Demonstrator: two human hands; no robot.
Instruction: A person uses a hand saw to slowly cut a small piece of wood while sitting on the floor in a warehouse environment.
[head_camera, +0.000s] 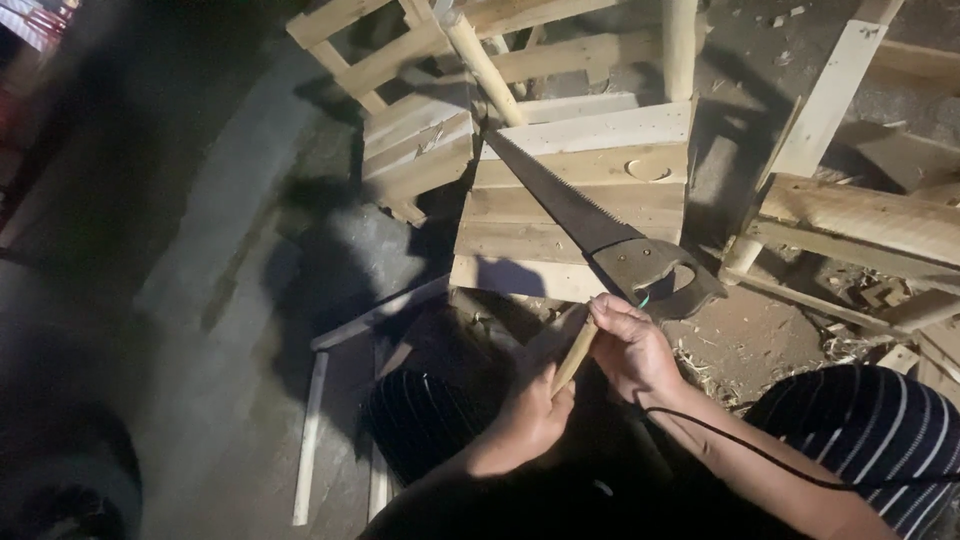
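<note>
Both of my hands hold one short, thin wooden stick (577, 352) low in the middle of the view. My left hand (530, 418) grips its lower end. My right hand (632, 347) closes around its upper end. Just above my right hand a hand saw (600, 226) lies flat on a low stool or platform made of planks (560, 200). Its dark handle points toward me and its toothed blade runs up and to the left. Neither hand touches the saw.
Unfinished wooden frames and round posts (845, 215) stand at the right and at the top. Loose slats (310, 440) lie on the dark floor at the left. Sawdust and offcuts (740, 345) cover the ground near my striped knees. A black cable (760, 455) crosses my right forearm.
</note>
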